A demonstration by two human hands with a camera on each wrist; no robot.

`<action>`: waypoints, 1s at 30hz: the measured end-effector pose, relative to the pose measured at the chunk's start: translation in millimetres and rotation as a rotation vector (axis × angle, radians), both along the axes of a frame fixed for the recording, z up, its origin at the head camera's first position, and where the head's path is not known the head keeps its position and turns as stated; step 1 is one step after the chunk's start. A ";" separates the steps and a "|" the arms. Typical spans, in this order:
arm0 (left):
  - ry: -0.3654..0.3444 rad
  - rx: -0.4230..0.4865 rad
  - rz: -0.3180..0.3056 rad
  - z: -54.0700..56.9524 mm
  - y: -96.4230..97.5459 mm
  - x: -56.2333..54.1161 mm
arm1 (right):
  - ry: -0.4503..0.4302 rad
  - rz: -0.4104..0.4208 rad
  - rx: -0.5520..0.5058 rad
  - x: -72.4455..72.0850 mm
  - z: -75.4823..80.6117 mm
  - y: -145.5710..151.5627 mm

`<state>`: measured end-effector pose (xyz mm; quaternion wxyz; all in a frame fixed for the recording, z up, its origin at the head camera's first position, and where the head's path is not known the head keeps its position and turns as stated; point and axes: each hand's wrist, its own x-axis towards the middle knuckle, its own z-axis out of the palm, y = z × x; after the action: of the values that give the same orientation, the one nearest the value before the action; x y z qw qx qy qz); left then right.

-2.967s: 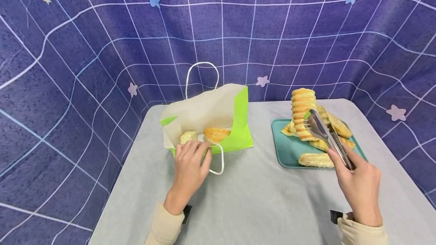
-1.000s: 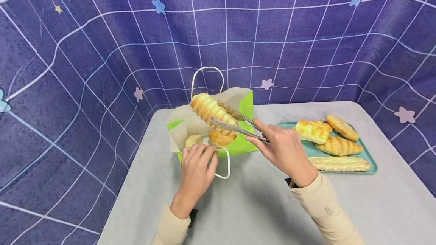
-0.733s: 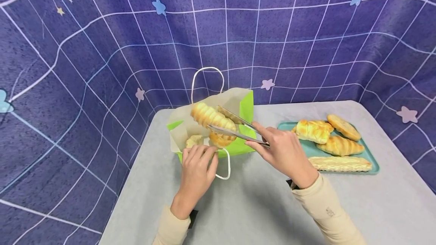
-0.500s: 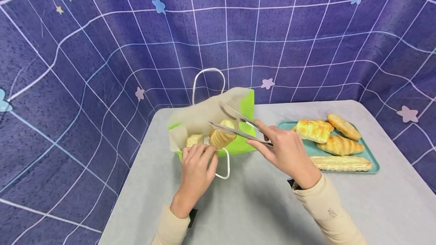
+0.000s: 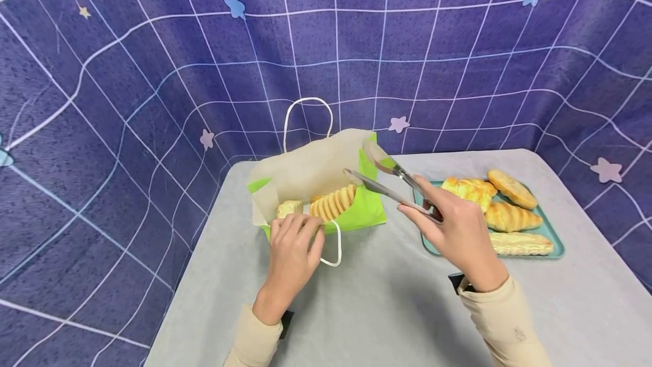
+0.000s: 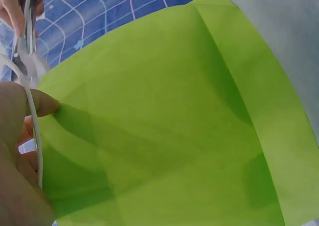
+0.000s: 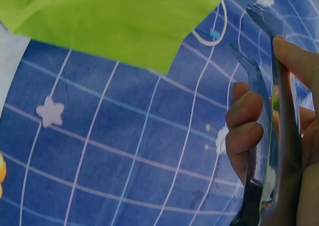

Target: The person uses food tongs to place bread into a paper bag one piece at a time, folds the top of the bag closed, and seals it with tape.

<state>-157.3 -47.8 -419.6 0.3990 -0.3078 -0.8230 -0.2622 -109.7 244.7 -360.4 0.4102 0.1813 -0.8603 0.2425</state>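
Observation:
My left hand (image 5: 292, 251) pinches the near rim of a green paper bag (image 5: 363, 217), which gapes towards me. In the left wrist view, the thumb (image 6: 44, 102) presses the bag's green outside, with the fingers behind the rim. Inside the bag lie a ribbed bread roll (image 5: 333, 204) and a pale pastry (image 5: 289, 208), partly hidden by the hand. To the right of the bag's mouth, my right hand (image 5: 460, 231) grips metal tongs (image 5: 377, 187). Their tips stand apart with nothing between them, also seen on the tongs (image 7: 284, 136) in the right wrist view.
A teal tray (image 5: 559, 249) on the right holds a croissant (image 5: 511, 217), a long pale pastry (image 5: 522, 244), an oblong bread (image 5: 511, 190) and a golden pastry (image 5: 471, 190). White cord handles (image 5: 307, 99) rise from the bag. A blue patterned curtain (image 5: 433, 89) encloses the table.
The tongs carried the ribbed roll from the tray to the bag and released it inside. The right hand has since drawn back to the right. The left hand stays on the rim.

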 end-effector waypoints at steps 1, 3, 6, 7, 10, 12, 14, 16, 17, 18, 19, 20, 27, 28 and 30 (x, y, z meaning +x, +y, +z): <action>0.000 0.000 0.000 -0.1 0.1 -0.1 | 0.006 -0.014 -0.003 1.7 -0.2 3.5; -0.001 -0.001 0.001 -0.1 0.3 -0.3 | 0.025 -0.049 -0.013 5.0 -1.4 11.2; -0.007 -0.004 0.006 -0.2 0.3 -0.5 | 0.047 -0.102 -0.041 9.3 -5.9 24.9; -0.008 -0.005 0.007 -0.1 0.3 -0.6 | 0.048 -0.121 -0.050 10.6 -7.9 30.0; -0.011 -0.009 0.010 -0.3 0.2 -1.0 | 0.030 -0.171 -0.073 15.1 -14.4 46.2; -0.011 -0.009 0.009 -0.4 0.1 -1.4 | 0.011 -0.206 -0.089 18.6 -19.0 56.5; -0.010 -0.009 0.009 -0.5 0.1 -1.7 | -0.006 -0.240 -0.095 22.2 -23.3 66.4; -0.008 -0.008 0.008 -0.7 -0.1 -2.0 | -0.015 -0.275 -0.106 25.6 -27.8 75.2; -0.006 -0.006 0.008 -0.8 -0.2 -2.2 | -0.022 -0.288 -0.108 27.2 -29.6 79.2; -0.005 -0.005 0.008 -0.9 -0.3 -2.3 | -0.028 -0.302 -0.108 28.7 -31.2 83.1; -0.004 -0.004 0.010 -1.1 -0.3 -2.5 | -0.033 -0.316 -0.109 30.3 -32.7 86.6; -0.004 -0.002 0.010 -1.3 -0.4 -2.6 | -0.040 -0.331 -0.110 31.9 -34.2 89.9; -0.010 0.005 0.011 -3.0 0.0 -2.3 | -0.104 -0.404 -0.081 41.2 -45.2 105.0; -0.011 0.006 0.011 -3.2 0.2 -2.1 | -0.109 -0.409 -0.078 42.5 -47.2 106.3; -0.013 0.011 0.010 -3.7 0.7 -1.9 | -0.118 -0.418 -0.077 44.7 -51.2 108.7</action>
<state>-159.2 -47.1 -423.3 0.3968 -0.2998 -0.8255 -0.2668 -65.0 353.4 -411.6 0.4073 -0.0312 -0.8917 0.1950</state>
